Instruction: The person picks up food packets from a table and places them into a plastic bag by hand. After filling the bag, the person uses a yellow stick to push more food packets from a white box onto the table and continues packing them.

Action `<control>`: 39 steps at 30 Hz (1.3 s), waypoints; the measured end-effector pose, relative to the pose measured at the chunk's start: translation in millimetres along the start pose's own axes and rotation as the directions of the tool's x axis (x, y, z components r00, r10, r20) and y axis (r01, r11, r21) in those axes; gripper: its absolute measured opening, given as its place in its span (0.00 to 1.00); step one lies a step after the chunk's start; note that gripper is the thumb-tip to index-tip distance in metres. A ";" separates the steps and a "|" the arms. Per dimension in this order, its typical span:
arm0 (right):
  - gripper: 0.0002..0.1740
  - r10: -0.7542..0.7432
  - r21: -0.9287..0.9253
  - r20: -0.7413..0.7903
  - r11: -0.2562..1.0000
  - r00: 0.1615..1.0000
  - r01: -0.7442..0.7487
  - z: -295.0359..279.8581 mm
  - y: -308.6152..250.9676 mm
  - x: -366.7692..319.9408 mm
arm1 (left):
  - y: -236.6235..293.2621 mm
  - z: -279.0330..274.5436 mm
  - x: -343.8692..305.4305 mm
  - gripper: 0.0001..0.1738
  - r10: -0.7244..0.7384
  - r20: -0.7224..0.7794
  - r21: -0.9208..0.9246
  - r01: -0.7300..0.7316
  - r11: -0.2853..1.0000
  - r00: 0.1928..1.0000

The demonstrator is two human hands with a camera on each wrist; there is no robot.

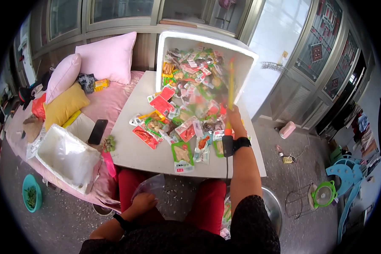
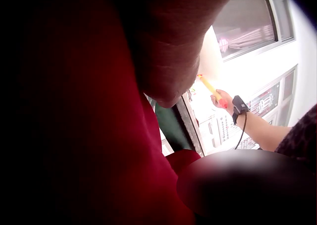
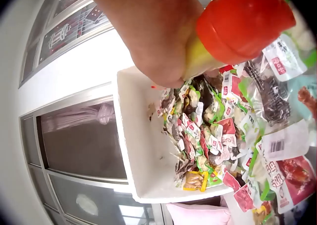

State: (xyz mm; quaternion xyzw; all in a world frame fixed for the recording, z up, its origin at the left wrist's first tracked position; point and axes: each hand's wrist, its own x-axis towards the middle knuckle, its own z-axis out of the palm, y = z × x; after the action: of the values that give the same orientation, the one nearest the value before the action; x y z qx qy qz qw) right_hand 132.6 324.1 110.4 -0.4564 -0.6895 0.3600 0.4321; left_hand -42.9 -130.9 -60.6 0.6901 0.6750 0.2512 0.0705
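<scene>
My right hand grips a yellow stick with red-orange ends, which stands over the heap of snack packets. In the right wrist view, its red end sticks out close to the camera. The heap spills from a tipped white foam box onto the table. Red packets and a green-edged packet lie towards the near edge. My left hand rests by my thigh, fingers curled, holding a clear plastic bag. In the left wrist view, that hand is dark and close up.
Left of the table, a pink-covered seat holds a second white foam box, a black phone and cushions. A metal basin stands on the floor at right. A teal basin sits at far left.
</scene>
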 end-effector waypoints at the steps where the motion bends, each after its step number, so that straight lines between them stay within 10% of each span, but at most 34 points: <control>1: 0.21 0.080 0.051 0.069 0.995 0.994 -0.084 -0.4 -22.4 -14.4 | 0.2 -0.5 -0.6 0.13 0.005 -0.015 -0.002 -0.005 1.000 1.000; 2: 0.20 0.158 0.094 0.142 0.981 0.977 -0.172 0.2 -33.1 -24.5 | 1.5 -2.5 -1.0 0.13 0.003 -0.015 0.008 -0.003 1.000 1.000; 5: 0.21 -0.168 -0.100 0.081 0.979 0.982 0.176 21.0 49.7 -10.5 | 3.8 -4.9 -0.3 0.13 0.000 -0.009 0.028 0.000 1.000 1.000; 8: 0.21 0.005 0.029 0.155 1.000 0.988 -0.009 7.6 21.5 -75.9 | 2.1 -0.5 0.9 0.13 0.006 0.014 0.035 -0.007 0.999 1.000; 11: 0.22 -0.102 -0.055 0.133 0.992 0.986 0.110 5.4 80.9 -100.4 | 3.0 -3.4 2.2 0.12 0.003 0.023 0.041 -0.004 0.999 1.000; 17: 0.28 0.284 0.018 0.227 0.955 0.931 -0.296 -19.8 23.2 -206.6 | 7.9 -5.8 1.9 0.12 -0.022 0.010 0.019 0.022 1.000 1.000; 23: 0.28 0.222 0.117 0.330 0.955 0.918 -0.273 -26.4 45.0 -272.6 | 5.8 -5.6 3.1 0.13 -0.016 -0.013 0.017 0.016 1.000 1.000; 36: 0.22 0.064 0.197 0.034 0.978 0.997 -0.070 -10.8 23.5 -129.4 | 4.9 -7.6 -0.3 0.12 -0.021 -0.002 0.011 0.021 1.000 1.000; 39: 0.20 0.094 0.226 0.166 0.965 0.982 -0.130 -9.1 16.1 -113.4 | 5.3 -9.0 -0.9 0.12 -0.022 0.005 0.004 0.022 1.000 1.000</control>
State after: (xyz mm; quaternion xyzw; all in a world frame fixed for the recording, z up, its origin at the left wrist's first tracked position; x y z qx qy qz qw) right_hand 170.0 223.6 69.1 -0.4110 -0.6462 0.4973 0.4076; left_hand -42.1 -134.4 -50.7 0.6835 0.6827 0.2476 0.0734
